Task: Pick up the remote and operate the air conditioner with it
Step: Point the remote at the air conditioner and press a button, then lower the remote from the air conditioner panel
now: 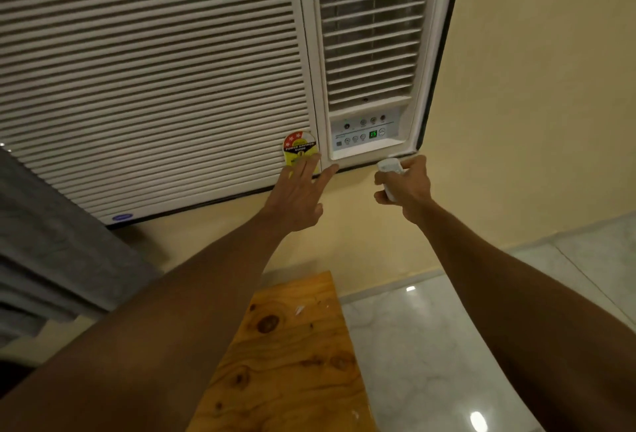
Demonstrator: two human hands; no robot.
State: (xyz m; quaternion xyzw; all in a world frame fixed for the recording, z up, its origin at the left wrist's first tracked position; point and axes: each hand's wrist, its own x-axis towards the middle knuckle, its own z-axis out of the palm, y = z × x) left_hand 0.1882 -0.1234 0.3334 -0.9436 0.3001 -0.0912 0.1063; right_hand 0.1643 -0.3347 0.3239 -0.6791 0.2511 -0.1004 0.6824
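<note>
We held remote (390,178) in closed right hand (407,187), gripped mid-body; looked light, rigid, smooth plastic. Left hand (299,195) spread open near air conditioner (155,70).

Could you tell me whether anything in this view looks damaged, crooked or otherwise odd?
Nothing looks damaged. The only oddities are small white smears on the wooden board below the air conditioner, and the left hand partly covers its round sticker.
</note>
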